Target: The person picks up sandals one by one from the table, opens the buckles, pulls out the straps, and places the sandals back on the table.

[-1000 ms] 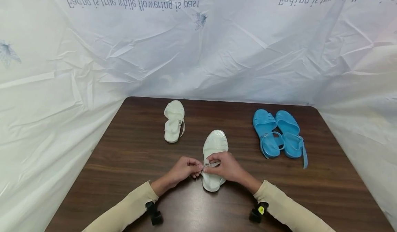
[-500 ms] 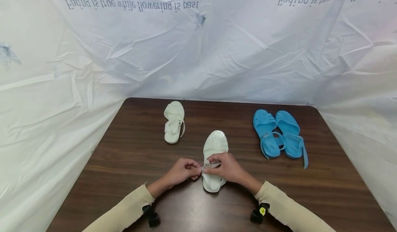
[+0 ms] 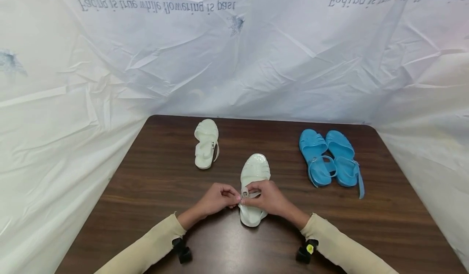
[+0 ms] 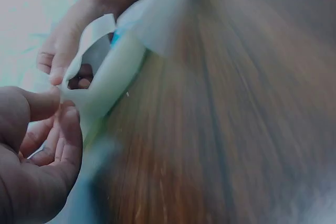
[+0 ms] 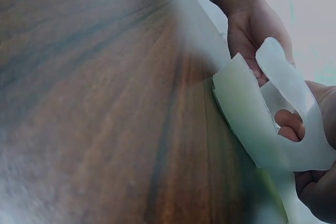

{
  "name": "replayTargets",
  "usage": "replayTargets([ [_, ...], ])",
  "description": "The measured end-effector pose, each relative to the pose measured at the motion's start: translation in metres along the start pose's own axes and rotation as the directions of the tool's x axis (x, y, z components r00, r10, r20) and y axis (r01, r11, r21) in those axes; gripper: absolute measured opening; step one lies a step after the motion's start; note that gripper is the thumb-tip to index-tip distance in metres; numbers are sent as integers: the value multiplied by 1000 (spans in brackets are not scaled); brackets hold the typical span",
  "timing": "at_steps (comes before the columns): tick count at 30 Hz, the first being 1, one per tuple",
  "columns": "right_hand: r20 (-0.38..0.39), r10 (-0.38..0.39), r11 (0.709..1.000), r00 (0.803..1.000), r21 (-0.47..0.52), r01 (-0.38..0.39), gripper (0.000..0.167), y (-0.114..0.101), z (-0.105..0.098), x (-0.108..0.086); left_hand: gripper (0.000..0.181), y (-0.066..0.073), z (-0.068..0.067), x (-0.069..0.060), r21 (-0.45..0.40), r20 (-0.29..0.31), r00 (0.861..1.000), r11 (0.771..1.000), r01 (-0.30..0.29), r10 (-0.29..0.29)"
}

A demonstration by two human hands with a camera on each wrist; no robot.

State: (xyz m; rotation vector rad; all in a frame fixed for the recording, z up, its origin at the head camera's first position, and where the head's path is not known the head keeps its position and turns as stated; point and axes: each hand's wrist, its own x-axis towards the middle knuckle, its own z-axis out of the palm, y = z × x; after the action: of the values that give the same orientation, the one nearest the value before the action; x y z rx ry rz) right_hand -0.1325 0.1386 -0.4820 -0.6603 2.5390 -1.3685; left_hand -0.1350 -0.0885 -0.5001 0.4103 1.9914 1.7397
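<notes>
A white sandal [image 3: 255, 168] lies on the table in front of me, toe pointing away. My left hand [image 3: 216, 200] is at the left side of its ankle strap, thumb and index finger pinching the strap's end. From the other side my right hand [image 3: 270, 198] reaches across the sandal and pinches the strap by the metal buckle [image 3: 245, 193]. The fingertips of both hands almost meet there. In the right wrist view the heel strap [image 5: 294, 87] stands up in a loop above the sole. The pinched strap end is mostly hidden by fingers.
A second white sandal [image 3: 206, 143] lies farther back to the left. Two blue sandals [image 3: 318, 160] sit side by side at the right, one with its strap hanging loose. White sheeting [image 3: 234, 62] surrounds the dark wooden table [image 3: 154, 176].
My left hand drew slightly left, showing a bit of strap between the hands, then came back against the sandal. The right hand has stayed in place.
</notes>
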Motion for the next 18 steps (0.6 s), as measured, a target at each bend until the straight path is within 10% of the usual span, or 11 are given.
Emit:
replayTargets([
  [18, -34, 21, 1000, 999, 6, -21, 33, 1, 1, -1, 22, -8, 0, 1, -235, 2, 996, 968, 84, -86],
])
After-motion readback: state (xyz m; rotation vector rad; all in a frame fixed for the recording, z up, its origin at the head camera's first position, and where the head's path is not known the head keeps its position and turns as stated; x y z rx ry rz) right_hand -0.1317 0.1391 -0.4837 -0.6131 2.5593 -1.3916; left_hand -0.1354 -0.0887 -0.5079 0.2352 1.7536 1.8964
